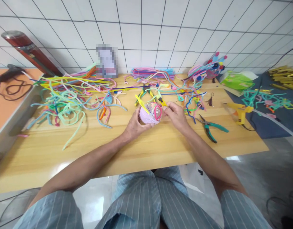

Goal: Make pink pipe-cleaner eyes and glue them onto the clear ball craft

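My left hand (134, 125) cups a small round piece (149, 113) made of lilac and pink pipe cleaner around a clear ball, held just above the wooden table (94, 149). My right hand (175, 115) is closed in a pinch at the piece's right side, on its pink strand. A yellow strip (141, 103) sticks up beside the piece. Yellow-handled pliers (146, 94) lie just behind my hands.
Loose pipe cleaners (67, 98) in many colours cover the table's far half. Green-handled pliers (212, 127) lie right of my hands, a yellow glue gun (240, 112) further right. A finished colourful figure (208, 70) and a green packet (237, 81) stand at the back right. A red tube (27, 49) leans at the back left.
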A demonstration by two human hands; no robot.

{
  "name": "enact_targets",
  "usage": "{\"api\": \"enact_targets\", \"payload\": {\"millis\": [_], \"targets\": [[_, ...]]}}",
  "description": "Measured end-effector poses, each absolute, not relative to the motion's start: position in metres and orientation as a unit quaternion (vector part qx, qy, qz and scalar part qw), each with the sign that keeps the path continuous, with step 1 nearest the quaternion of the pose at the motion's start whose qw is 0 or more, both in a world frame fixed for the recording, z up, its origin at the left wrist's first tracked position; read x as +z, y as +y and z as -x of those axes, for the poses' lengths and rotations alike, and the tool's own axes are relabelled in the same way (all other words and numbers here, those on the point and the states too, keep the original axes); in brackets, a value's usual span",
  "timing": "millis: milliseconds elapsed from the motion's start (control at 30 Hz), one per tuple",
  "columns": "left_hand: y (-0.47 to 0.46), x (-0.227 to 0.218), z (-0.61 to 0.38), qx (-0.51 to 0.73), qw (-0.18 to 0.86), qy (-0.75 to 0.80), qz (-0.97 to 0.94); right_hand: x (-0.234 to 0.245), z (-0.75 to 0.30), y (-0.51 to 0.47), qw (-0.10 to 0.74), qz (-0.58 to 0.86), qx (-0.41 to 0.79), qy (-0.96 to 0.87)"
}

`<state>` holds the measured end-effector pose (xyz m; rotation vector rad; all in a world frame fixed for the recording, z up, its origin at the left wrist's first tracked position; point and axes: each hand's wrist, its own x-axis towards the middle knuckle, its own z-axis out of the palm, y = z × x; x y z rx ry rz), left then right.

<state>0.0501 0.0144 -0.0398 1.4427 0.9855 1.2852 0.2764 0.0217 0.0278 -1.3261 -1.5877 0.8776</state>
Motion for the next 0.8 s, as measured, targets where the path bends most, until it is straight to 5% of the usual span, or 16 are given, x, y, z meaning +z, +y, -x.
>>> {"api": "enact_targets", "payload": {"millis": [400, 800], "targets": [[0.018, -0.03, -0.053, 0.521, 0.456, 0.509, -0.511, 0.034, -0.261, 0.0, 0.408, 0.502, 0.131, -0.751], [0.014, -0.023, -0.06, 0.517, 0.434, 0.53, -0.512, 0.023, -0.254, 0.005, 0.391, 0.532, 0.113, -0.742]]}}
